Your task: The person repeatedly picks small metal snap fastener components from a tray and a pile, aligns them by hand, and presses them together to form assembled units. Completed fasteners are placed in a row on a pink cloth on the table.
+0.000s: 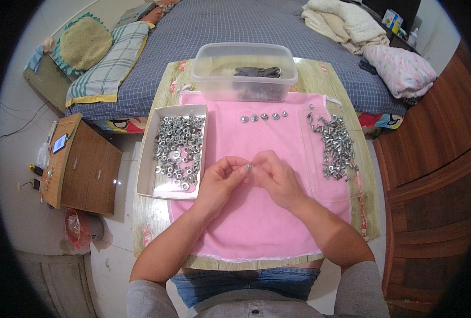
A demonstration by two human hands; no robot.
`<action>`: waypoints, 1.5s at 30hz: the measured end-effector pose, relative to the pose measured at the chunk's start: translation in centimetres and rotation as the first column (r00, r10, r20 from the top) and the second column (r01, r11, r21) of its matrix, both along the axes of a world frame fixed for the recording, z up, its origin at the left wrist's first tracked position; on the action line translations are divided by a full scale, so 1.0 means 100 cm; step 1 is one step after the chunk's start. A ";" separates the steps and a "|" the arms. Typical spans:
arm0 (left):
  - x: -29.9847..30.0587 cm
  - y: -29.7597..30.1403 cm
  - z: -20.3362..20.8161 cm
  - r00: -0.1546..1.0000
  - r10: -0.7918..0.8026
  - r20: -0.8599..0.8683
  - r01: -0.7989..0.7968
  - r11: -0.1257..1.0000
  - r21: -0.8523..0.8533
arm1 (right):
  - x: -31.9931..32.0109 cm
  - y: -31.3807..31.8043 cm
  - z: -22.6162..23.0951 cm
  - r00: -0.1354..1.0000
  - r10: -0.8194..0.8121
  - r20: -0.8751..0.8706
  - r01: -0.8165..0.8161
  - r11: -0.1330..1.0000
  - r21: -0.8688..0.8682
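Left hand (226, 176): closed in a pinch; a small metal part (249, 166) is gripped between thumb and fingers, above the pink cloth (256, 228).
Right hand (271, 175): fingers curled and nearly closed; the same part is held at the fingertips, where contact is partly hidden.
Row on cloth: five metal pieces (264, 116) are set out beyond the hands; these are judged finished.
Part in hand: judged to be the sixth, not yet placed in the row.
White box, left (165, 195): many nuts and washers (177, 143) are left loose inside.
Clear tray, right (315, 183): a large heap of bolts (335, 146) is left unused.
Progress: judged early; far more stock is contained than is set out.
Clear container (209, 87): dark pieces (257, 71) are held at the far side of the surface (161, 106).
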State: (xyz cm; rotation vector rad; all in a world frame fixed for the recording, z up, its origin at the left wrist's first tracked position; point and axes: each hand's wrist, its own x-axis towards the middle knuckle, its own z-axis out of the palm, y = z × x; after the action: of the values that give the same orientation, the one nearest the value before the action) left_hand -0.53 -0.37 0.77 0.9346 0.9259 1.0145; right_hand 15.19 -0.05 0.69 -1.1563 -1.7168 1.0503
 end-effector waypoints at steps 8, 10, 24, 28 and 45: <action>0.000 0.001 -0.002 1.000 -0.002 0.011 0.002 1.000 -0.006 | 0.001 0.001 -0.005 0.999 0.022 -0.026 -0.021 1.000 0.020; 0.000 0.000 -0.002 1.000 -0.011 0.003 0.011 1.000 0.003 | 0.001 0.001 -0.003 1.000 0.025 -0.003 -0.025 1.000 0.002; 0.000 0.000 -0.001 1.000 -0.011 0.000 0.011 1.000 0.008 | 0.002 0.002 -0.002 0.999 0.017 0.046 -0.017 1.000 -0.007; 0.001 0.000 0.001 1.000 -0.003 0.003 0.003 1.000 -0.002 | 0.001 0.001 -0.001 1.000 0.027 -0.005 -0.027 0.999 0.022; 0.000 0.000 0.001 1.000 0.000 0.007 0.000 1.000 -0.010 | 0.000 0.001 -0.004 1.000 0.009 0.005 -0.009 1.000 0.014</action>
State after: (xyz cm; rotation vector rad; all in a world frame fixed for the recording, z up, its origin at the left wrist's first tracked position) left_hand -0.49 -0.38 0.89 0.9223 0.9245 1.0121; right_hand 15.24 0.10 0.27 -1.1442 -1.7320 1.0397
